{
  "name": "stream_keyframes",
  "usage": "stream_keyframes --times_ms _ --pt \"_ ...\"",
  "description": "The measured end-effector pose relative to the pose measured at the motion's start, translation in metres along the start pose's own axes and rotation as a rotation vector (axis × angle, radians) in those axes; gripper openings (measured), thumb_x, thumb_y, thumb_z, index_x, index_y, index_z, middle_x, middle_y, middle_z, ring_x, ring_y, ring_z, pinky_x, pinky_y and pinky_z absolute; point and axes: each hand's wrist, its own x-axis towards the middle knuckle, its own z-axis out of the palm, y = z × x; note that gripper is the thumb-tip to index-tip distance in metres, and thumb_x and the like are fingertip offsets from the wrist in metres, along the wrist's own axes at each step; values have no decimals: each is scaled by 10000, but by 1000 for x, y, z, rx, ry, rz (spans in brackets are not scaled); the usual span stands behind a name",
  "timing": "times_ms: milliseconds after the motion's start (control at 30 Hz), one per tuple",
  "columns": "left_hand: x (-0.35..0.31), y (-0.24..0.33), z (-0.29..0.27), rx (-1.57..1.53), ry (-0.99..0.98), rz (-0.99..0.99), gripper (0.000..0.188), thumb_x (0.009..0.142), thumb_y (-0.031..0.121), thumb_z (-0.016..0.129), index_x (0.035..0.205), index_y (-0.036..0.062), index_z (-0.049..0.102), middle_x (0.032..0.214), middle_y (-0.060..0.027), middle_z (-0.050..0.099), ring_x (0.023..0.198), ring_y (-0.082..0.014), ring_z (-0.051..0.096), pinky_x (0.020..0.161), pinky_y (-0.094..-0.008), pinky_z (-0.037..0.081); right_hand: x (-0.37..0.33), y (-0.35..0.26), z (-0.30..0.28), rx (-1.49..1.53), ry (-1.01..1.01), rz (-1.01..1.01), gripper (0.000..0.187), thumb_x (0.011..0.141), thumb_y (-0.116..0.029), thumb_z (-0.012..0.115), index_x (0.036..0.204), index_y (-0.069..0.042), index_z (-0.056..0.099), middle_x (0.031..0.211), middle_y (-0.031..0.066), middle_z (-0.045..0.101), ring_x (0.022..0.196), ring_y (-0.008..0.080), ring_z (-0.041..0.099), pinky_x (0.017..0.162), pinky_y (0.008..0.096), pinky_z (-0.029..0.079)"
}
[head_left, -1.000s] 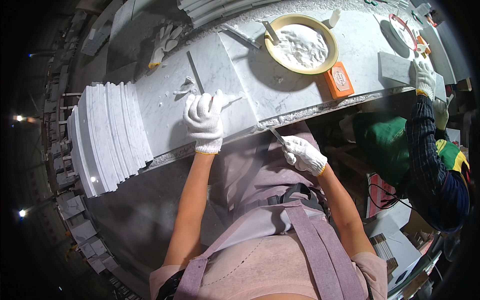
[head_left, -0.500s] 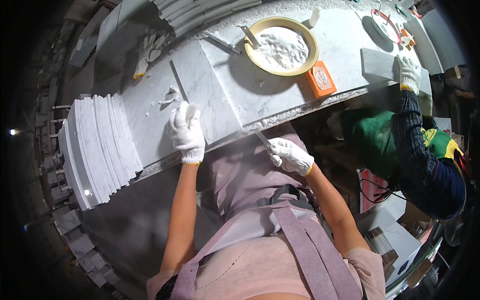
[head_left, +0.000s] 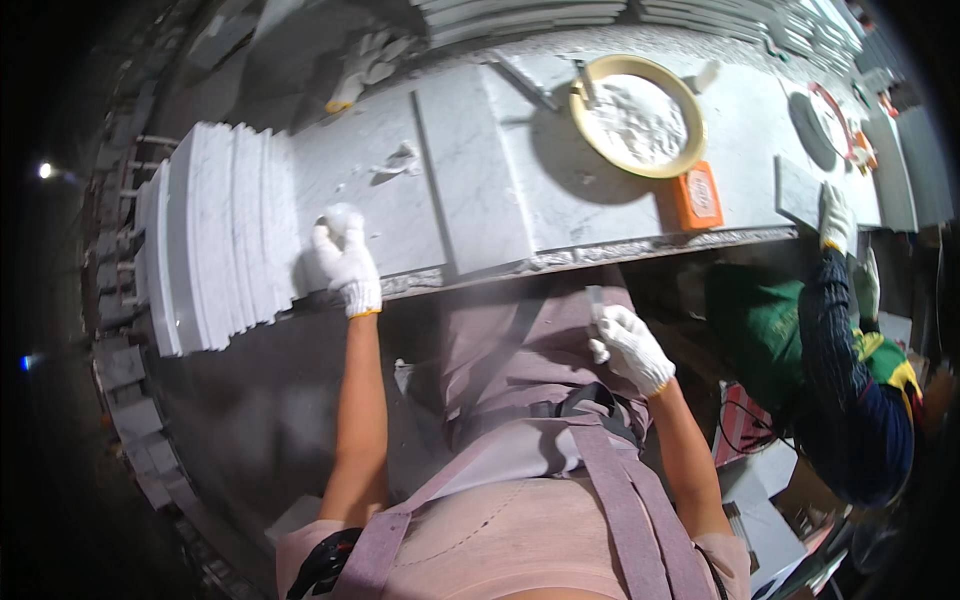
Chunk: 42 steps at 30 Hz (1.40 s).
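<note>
My left hand, in a white knit glove, is over the near left part of the marble slab. Its fingers curl round a whitish lump whose kind I cannot make out. Off the slab's front edge, in front of my apron, my right hand is gloved too and closed on a putty knife; the narrow blade points up and the handle is hidden in the fist. Crumpled white scraps lie on the slab beyond my left hand, left of a dark strip.
Marble tiles stand in a row at left. Toward the right sit a yellow bowl of white powder, with a scraper in it, and an orange box. A co-worker's gloved hand touches a grey tile. Loose gloves lie at the back.
The view has swung, shifting the bench rightward. My left hand has moved left over the slab toward the row of tiles. My right hand, with the putty knife, has drawn back from the slab's edge.
</note>
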Motion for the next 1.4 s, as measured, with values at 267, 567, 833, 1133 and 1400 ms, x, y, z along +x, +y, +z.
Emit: stream_keyframes --times_ms 267,567,833,1133,1400 --pt "-1 -33 2 260 -92 -2 489 898 336 800 1217 18 608 1103 -134 707 1002 -260 677 917 -419 517 -21 -2 -23 58 139 -237 218 997 -218 730 1123 -66 637 949 29 628 774 128 608 617 254 510" --pt "-9 -23 -4 329 -68 -2 661 903 297 797 1426 17 505 1326 -180 637 1191 -308 634 1033 -435 497 -29 -38 -51 122 675 -605 277 1047 -174 639 1275 -24 590 917 21 621 699 91 578 556 224 496" --pt "-37 -22 -21 131 -37 47 711 906 133 795 1498 -11 428 1449 -239 552 1324 -344 562 1112 -443 462 -32 -80 -73 38 903 -789 445 1028 -169 674 1419 -13 529 960 27 645 716 88 609 588 224 524" --pt "-59 -17 -26 275 44 250 625 919 127 787 1460 1 500 1457 -205 571 1348 -332 553 1134 -441 437 -10 -104 -90 45 863 -648 442 1030 -150 661 1416 15 524 943 11 633 715 77 593 578 212 503" --pt "-85 9 -16 238 -11 486 580 914 138 771 1428 6 535 1370 -183 639 1273 -366 591 1099 -477 438 -25 -86 -94 214 634 -887 412 1038 -131 644 1420 -41 518 930 -17 593 709 75 531 545 193 455"
